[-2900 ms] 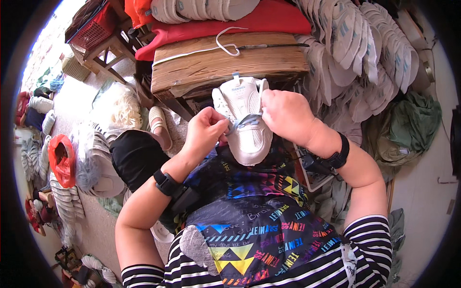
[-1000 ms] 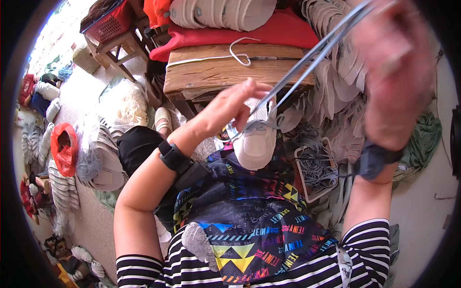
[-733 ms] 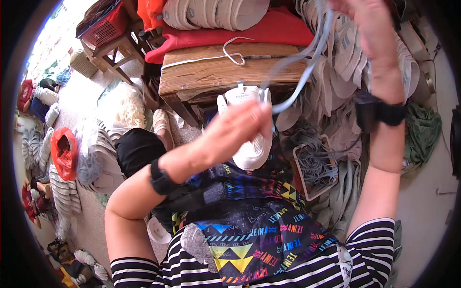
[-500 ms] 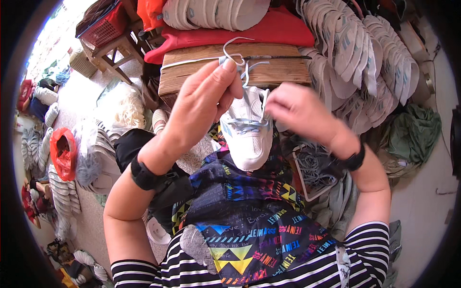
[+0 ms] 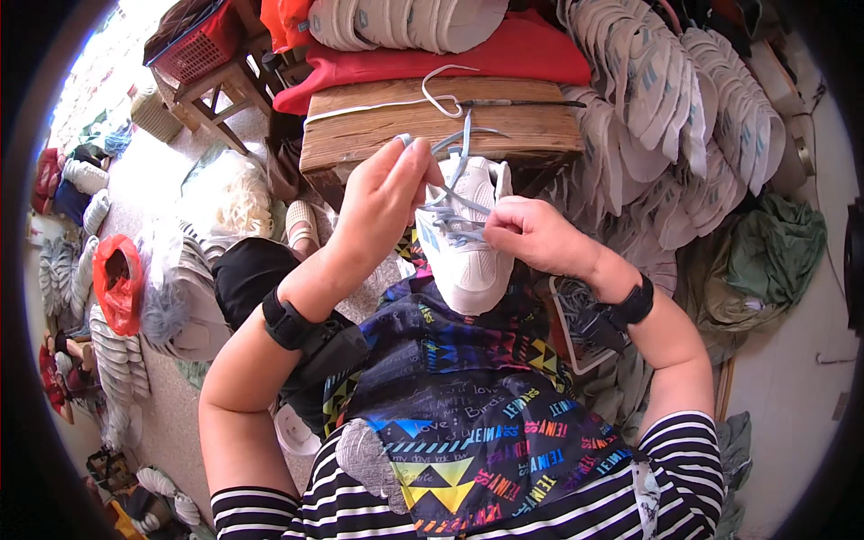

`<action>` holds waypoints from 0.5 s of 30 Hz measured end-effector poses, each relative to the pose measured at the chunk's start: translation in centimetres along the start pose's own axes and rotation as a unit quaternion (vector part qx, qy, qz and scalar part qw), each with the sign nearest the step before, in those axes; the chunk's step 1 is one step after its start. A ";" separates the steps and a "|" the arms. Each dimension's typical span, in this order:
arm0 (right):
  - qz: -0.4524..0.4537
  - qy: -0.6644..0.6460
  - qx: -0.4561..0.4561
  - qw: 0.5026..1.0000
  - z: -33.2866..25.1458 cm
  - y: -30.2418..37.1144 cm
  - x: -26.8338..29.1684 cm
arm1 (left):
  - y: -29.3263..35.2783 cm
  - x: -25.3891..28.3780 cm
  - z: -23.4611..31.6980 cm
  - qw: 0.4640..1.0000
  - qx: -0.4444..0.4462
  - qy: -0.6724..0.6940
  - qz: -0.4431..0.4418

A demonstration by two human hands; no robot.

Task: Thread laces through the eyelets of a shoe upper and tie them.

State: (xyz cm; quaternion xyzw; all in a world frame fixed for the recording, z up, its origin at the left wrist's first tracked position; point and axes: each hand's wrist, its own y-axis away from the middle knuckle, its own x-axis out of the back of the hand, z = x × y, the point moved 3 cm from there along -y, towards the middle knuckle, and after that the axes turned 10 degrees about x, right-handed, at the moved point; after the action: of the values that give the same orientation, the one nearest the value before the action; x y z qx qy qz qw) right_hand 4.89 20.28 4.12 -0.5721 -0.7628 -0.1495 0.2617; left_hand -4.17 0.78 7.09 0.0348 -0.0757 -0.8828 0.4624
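Note:
A white shoe upper [image 5: 466,274] stands in front of me with its toe toward my body, partly laced with a light blue-grey shoelace [image 5: 464,153]. My left hand [image 5: 389,184] is closed in a pinch at the left of the shoe, a bit of the lace showing at its fingertips. My right hand [image 5: 533,232] is closed against the right eyelet side, its fingertips at the lacing; the lace end there is hidden by the fingers. Loose lace rises between the hands toward the wooden block.
Behind the shoe is a wooden block [image 5: 360,139] with a white cord [image 5: 360,112] and a thin dark tool [image 5: 522,103] on top. Stacked shoe uppers [image 5: 648,99] fill the right. A tray of laces [image 5: 576,315] lies below my right wrist. An orange-red bag [image 5: 117,283] stands at left.
My right hand has come down and left onto the shoe's eyelet side. My left hand has dropped lower, away from the block's top, and the lace now loops across the shoe.

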 end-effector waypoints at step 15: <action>0.029 0.017 0.068 0.997 -1.9 1.2 0.8 | -0.1 0.7 -6.2 0.931 -0.179 -0.266 -0.176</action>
State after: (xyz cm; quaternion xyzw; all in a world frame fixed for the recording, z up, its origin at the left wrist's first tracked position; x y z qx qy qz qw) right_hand 6.30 20.22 6.06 -0.5719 -0.7498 -0.0991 0.3176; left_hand -3.84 -0.41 0.97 -0.2722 -0.0289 -0.9256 0.2613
